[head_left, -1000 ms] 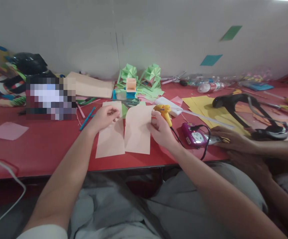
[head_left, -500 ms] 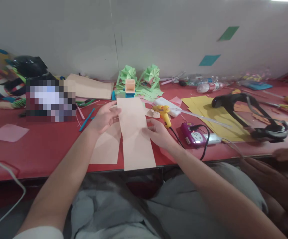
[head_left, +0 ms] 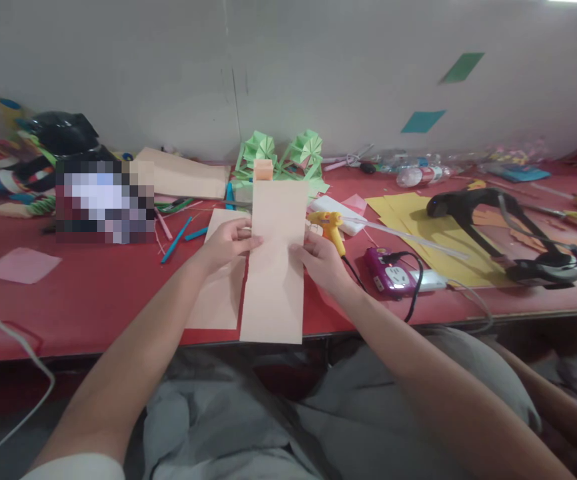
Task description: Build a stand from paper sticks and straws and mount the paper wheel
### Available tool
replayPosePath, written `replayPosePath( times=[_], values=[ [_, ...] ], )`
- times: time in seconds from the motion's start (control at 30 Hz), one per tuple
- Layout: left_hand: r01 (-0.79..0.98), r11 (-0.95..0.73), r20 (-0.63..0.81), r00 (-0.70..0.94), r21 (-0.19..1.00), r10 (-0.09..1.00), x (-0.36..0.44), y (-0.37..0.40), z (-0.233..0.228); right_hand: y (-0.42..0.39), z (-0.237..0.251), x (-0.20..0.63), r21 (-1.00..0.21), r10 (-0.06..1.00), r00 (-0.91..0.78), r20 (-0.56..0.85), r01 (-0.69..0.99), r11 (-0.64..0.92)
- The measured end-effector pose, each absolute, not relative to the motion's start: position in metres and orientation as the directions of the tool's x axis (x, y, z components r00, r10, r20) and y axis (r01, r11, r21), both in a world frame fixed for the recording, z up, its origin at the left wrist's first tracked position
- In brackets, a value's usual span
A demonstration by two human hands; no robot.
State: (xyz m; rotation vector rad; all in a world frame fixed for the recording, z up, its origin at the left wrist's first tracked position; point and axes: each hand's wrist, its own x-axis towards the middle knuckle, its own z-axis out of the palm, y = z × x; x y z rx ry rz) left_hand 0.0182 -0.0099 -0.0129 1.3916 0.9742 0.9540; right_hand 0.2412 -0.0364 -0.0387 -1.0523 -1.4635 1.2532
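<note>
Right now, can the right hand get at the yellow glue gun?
Probably yes: the glue gun lies just beyond the right hand, nothing visibly between, but that hand would likely first release the tan sheet.

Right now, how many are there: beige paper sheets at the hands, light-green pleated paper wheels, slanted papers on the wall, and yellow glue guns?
Beige paper sheets, one held: 2
Light-green pleated paper wheels: 2
Slanted green and teal papers: 2
Yellow glue gun: 1
Total: 7
</note>
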Motion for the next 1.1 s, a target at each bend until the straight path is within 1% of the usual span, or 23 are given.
replayPosePath(
  times=[0.07,0.13,0.3,0.4,0.47,0.57,0.67,0.87,0.93,1.0,1.1],
  values=[
    [0.100,-0.009,-0.028,0.361,0.995,0.932,0.018,-0.011,-0.014,-0.034,-0.038,0.241,-0.994,0.975,-0.194,0.110,-0.029,0.107],
    [0.121,-0.011,-0.034,0.370,0.993,0.928,0.017,-0.011,-0.015,-0.032,-0.037,0.241,-0.992,0.976,-0.185,0.114,-0.075,0.101],
    [0.114,-0.015,-0.031,0.397,0.993,0.917,0.015,-0.010,-0.017,-0.029,-0.032,0.243,-0.981,0.966,-0.186,0.179,-0.103,0.162],
    [0.106,-0.032,-0.012,0.388,0.994,0.922,0.015,-0.009,-0.018,-0.030,-0.030,0.243,-0.981,0.961,-0.214,0.175,-0.123,0.151],
    [0.090,-0.041,0.005,0.363,0.995,0.932,0.016,-0.009,-0.018,-0.031,-0.029,0.243,-0.987,0.959,-0.249,0.132,-0.120,0.105],
    [0.067,-0.040,0.015,0.337,0.997,0.941,0.017,-0.009,-0.018,-0.034,-0.028,0.241,-0.996,0.956,-0.286,0.071,-0.071,0.053],
    [0.049,-0.033,0.015,0.331,0.998,0.944,0.018,-0.009,-0.017,-0.035,-0.028,0.241,-0.998,0.960,-0.271,0.068,-0.032,0.061],
    [0.031,-0.020,0.010,0.305,0.999,0.952,0.017,-0.010,-0.014,-0.033,-0.029,0.242,-0.997,0.967,-0.243,0.071,-0.036,0.064],
    [0.048,-0.033,0.016,0.325,0.998,0.946,0.016,-0.010,-0.014,-0.032,-0.027,0.242,-0.993,0.966,-0.230,0.117,-0.036,0.111],
    [0.094,-0.033,-0.005,0.378,0.995,0.926,0.014,-0.012,-0.013,-0.031,-0.025,0.242,-0.985,0.964,-0.202,0.173,-0.051,0.166],
    [0.150,-0.010,-0.062,0.471,0.989,0.880,0.014,-0.015,-0.011,-0.029,-0.023,0.243,-0.980,0.965,-0.182,0.188,-0.098,0.172]
  ],
)
